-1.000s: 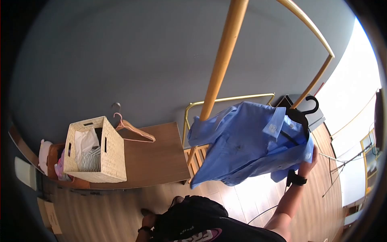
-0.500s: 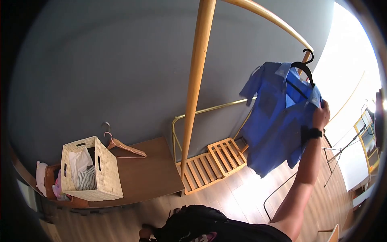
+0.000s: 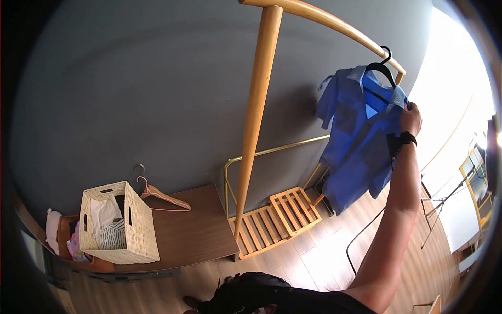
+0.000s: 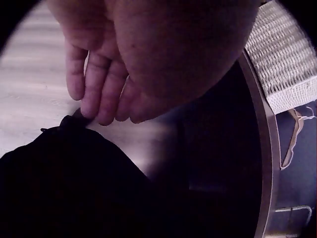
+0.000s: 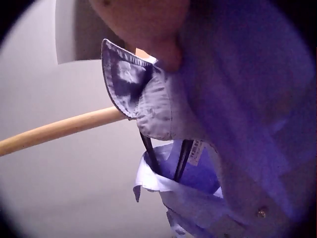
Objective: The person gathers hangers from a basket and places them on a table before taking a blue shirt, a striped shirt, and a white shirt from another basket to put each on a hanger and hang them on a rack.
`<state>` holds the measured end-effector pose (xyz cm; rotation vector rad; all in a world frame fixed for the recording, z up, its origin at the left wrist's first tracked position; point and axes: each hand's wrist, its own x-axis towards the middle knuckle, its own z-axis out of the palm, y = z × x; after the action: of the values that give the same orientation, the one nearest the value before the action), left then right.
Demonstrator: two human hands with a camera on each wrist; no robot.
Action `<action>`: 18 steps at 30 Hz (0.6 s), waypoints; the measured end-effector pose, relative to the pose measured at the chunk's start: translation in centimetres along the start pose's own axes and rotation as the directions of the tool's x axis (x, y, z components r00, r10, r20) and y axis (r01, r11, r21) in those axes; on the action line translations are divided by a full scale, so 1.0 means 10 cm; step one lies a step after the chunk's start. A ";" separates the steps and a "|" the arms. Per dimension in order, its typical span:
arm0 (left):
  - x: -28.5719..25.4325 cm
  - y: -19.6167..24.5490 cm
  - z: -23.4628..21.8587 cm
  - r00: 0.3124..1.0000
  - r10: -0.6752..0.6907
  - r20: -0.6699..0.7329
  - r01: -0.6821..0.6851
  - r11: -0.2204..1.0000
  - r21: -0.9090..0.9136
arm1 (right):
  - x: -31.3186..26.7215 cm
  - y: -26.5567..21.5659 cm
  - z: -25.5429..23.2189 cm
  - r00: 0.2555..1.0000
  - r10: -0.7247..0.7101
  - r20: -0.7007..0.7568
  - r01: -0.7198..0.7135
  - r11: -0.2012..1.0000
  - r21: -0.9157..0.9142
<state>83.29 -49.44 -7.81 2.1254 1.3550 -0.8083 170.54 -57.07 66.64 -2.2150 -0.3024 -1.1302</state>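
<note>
A blue short-sleeved shirt is on a black hanger at the far end of a wooden clothes rack's top rail. The hanger's hook overlaps the rail in the head view. With arm stretched out, my right hand grips the shirt and hanger at one shoulder. In the right wrist view the collar stands up beside the hand, and dark hanger bars show inside the neck opening. My left hand hangs low by my body, its fingers loosely curled and holding nothing.
On a brown bench at left stand a woven basket of clothes and spare hangers. The rack's upright rises in front. Below are a slatted wooden shelf and a gold metal frame. A tripod stands at right.
My right hand has raised the shirt on its hanger from low over the slatted shelf up to the wooden rail. The hook has moved left onto the rail's line. The left hand stays low.
</note>
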 end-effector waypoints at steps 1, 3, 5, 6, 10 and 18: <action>-0.01 0.02 -0.01 1.000 -0.007 0.012 0.007 1.000 -0.003 | 0.00 0.03 0.06 1.000 -0.012 -0.005 0.012 0.999 -0.032; -0.04 0.02 0.01 0.999 -0.021 0.037 0.021 1.000 -0.006 | -0.03 0.16 0.23 0.999 -0.038 -0.011 0.037 0.995 -0.095; -0.07 0.01 0.06 0.998 -0.031 0.062 0.031 0.999 -0.006 | -0.41 -0.12 -0.02 0.977 -0.073 -0.199 0.052 0.993 -0.106; -0.10 0.01 0.06 0.996 -0.037 0.076 0.037 0.999 -0.003 | -0.50 -0.07 0.00 0.932 -0.169 -0.322 0.155 0.986 -0.066; -0.28 0.04 0.19 0.990 -0.044 0.131 0.044 0.999 0.006 | -1.48 -0.09 -0.08 0.887 -0.347 -0.306 0.447 0.813 0.373; -0.39 0.08 0.34 0.995 -0.064 -0.079 0.036 0.945 -0.325 | -4.83 0.29 0.38 0.394 -0.464 0.793 -0.407 0.686 0.604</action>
<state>81.98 -54.46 -7.41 1.8937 1.4791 -0.4743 145.07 -53.36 25.54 -1.7647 -1.0744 0.4519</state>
